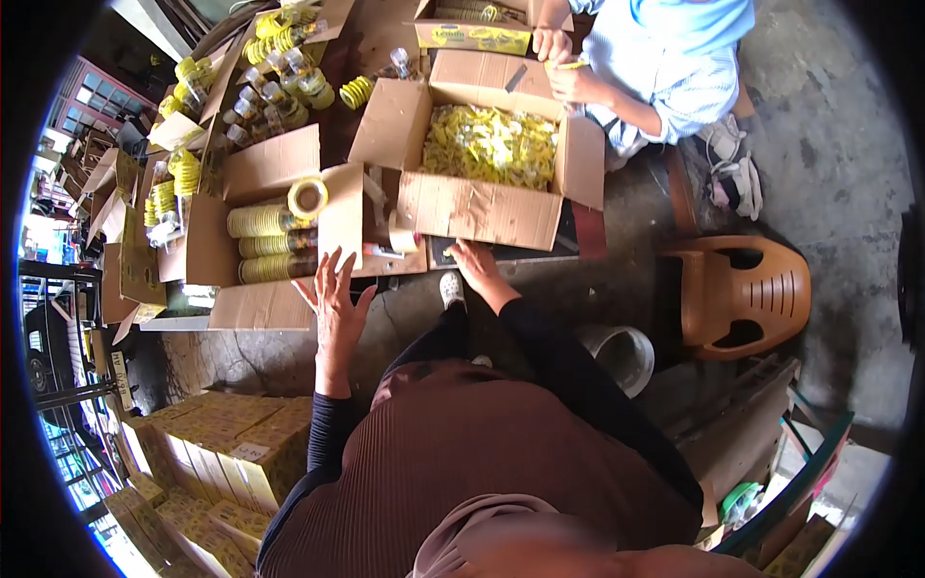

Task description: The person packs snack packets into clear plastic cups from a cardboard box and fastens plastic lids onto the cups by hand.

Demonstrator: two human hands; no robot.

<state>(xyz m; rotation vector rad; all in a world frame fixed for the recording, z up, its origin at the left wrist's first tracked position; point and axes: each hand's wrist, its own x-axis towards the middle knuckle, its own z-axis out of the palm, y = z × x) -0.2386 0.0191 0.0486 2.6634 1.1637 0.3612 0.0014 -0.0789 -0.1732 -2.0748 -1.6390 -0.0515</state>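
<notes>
My left hand [335, 301] is spread wide, just beside the box of yellow stacks [210, 239]. My right hand [479, 270] is nearside of the yellow-packet box [477, 206], can't tell if it's gripping anything tbh.

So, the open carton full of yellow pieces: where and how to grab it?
Probably two-handed, low on the left and right walls of the carton, from the near side, beneath the side flaps. All four flaps splay outward and look thin, so they'd likely bend under the yellow pieces. Another person's hands are near the far right corner.
</notes>
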